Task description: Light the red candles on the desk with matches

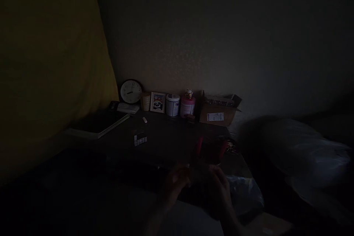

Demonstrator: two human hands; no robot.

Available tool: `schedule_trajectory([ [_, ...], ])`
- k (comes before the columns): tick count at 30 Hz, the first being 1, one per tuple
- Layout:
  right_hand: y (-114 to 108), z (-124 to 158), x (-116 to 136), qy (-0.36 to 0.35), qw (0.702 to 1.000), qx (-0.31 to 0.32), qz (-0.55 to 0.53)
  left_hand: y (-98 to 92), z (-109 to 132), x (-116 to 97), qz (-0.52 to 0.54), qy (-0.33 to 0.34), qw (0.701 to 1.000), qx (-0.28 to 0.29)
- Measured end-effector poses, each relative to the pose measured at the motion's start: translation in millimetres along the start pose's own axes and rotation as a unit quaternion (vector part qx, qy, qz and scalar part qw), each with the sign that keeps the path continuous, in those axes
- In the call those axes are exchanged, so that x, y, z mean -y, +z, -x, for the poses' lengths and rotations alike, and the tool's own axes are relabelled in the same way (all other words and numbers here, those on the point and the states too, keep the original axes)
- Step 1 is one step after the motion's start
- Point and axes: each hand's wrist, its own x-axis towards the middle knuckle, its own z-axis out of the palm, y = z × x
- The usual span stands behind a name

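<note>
Fingers of the left hand bend inward, wrist low, probably best kept light and steady; too dark to tell whether they grip anything. Just beyond, at the counter, stand two red uprights. The right hand curls toward the left, its hold equally unclear, so slow, matched movements seem wisest

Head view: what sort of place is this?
Probably a dim room in a home: a round clock, a framed panda picture and a pink canister stand by the wall.
</note>
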Motion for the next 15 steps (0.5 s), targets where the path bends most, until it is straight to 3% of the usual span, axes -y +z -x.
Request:
schedule_trajectory([
  [5, 7.1, 2.6, 7.8, -0.023, 0.998, -0.015, 0.051, 1.6, -1.2, -3.9, 0.031, -0.027, 0.998, -0.056],
  [10, 19.4, 9.7, 26.2, -0.085, 0.988, -0.063, 0.113, 1.5, -3.8, -3.4, 0.101, -0.017, 0.995, -0.020],
  [15, 25.7, 20.2, 30.2, -0.189, 0.957, -0.059, 0.214, 0.6, -3.5, -1.2, 0.094, -0.022, 0.995, -0.012],
])
